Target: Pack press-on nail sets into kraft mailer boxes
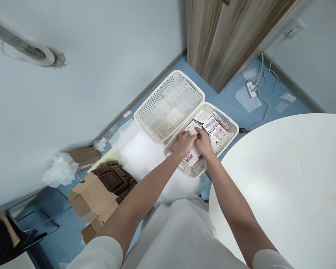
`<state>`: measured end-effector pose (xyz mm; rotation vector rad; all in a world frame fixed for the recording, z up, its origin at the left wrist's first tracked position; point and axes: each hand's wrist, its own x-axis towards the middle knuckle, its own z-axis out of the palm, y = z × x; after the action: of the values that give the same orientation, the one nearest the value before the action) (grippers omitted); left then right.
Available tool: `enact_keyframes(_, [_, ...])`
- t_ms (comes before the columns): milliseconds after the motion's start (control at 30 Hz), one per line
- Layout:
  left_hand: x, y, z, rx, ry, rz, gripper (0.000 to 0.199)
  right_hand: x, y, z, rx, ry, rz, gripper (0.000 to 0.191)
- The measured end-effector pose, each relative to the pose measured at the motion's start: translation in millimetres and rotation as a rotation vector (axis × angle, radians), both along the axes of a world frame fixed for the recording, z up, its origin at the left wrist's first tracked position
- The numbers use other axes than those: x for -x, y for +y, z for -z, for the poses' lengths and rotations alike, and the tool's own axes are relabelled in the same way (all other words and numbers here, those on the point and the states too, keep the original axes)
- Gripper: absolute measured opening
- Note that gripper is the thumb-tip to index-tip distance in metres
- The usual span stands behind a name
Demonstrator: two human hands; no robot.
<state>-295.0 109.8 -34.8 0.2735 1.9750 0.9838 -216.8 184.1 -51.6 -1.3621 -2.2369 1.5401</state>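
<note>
— Taking the two hands as the clock's centre, what is nearest?
— Two bare forearms point(149, 186), left and right, reaching in from below. At 4 o'clock, one round white table point(285, 201); at 8 o'clock, an opened cardboard box point(100, 194) beside a pile of dark brown pieces point(114, 177), overlapped too much to count.

— And the grip?
— The left hand point(185, 143) and the right hand point(203, 142) have bent fingers meeting over the cards. I cannot tell whether either one pinches a card.

— Where are those cards?
— The cards point(212, 125) lie in one white perforated basket point(232, 125), right under the hands. Three show coloured pictures: two side by side at 2 o'clock, one at 6. At least two more are pale with print; the rest overlap, so no full count.

— Any other basket?
— One, at 11 o'clock, its rim against the first: a second basket point(141, 108) holding clear plastic packaging point(182, 93), pieces uncountable.

— Farther off?
— One power strip point(251, 89) on the blue floor point(232, 114) at 2 o'clock, one wood-grain cabinet point(224, 45) at 1, and one wall socket point(296, 28) beyond the strip, with a plug in it.
</note>
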Motion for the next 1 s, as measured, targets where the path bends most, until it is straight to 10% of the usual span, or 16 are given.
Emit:
enact_keyframes(233, [7,-14,-11.4,-0.263,-0.443,-0.165,0.051,-12,-13,-7.9,0.017,0.004,0.042,0.059])
enact_keyframes(533, [-14,-76,-65.3,-0.452,-0.631,-0.196,0.052,-60,-72,-73.8,0.250,0.330,0.322,0.058])
enact_keyframes(767, [-46,-152,-77.1,-0.396,-0.708,0.039,0.041,-123,-134,-107.1,0.289,0.415,0.374,0.036])
enact_keyframes(1000, [-86,-168,-94.1,-0.408,-0.513,0.208,0.037,-181,-177,-134.7,0.262,0.458,0.371,0.020])
